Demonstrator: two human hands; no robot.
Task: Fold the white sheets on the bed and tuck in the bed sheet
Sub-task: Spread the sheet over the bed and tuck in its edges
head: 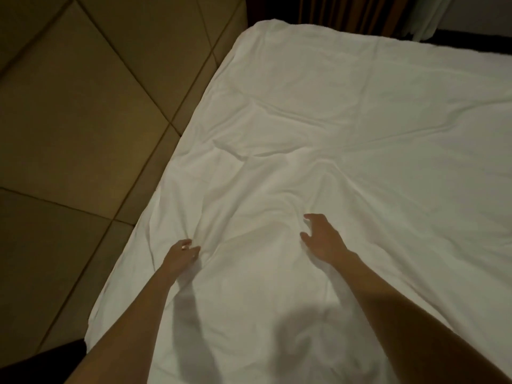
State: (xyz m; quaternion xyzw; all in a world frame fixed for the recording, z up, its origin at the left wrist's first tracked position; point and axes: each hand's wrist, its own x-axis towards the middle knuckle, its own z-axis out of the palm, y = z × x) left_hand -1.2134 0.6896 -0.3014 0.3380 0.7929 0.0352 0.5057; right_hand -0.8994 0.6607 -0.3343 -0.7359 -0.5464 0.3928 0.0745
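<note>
I see the white sheet (346, 139) spread flat over the bed, with wrinkles near me. My left hand (180, 254) pinches a fold of it with bent fingers. My right hand (322, 236) hangs just over it, fingers loose and holding nothing.

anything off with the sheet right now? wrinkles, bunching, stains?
No stains or tears show. The white sheet is rumpled: creases fan out across its middle and gather between the left hand and right hand. The far part lies smoother. Its left edge runs unevenly beside the tiled floor.
</note>
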